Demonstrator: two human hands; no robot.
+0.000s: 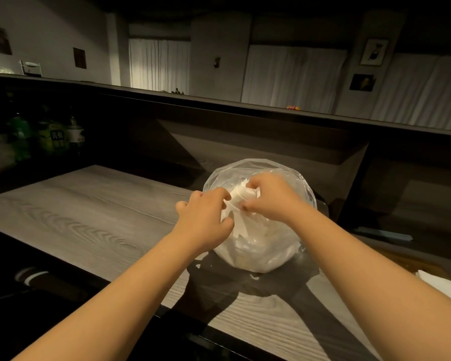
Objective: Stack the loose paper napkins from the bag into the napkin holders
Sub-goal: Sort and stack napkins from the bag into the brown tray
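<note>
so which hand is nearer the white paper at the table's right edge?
Right. The right hand is over the bag, on the white paper's side; the left hand is farther off, at the bag's left side.

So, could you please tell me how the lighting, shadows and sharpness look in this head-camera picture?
Head view: light falls on the clear bag, napkins and wood-grain table, and the arms cast dark shadows toward the camera; the left hand and right hand show slight blur at the fingertips; the bottles at left sit in gloom; wide-angle bending curves the ledge.
</note>
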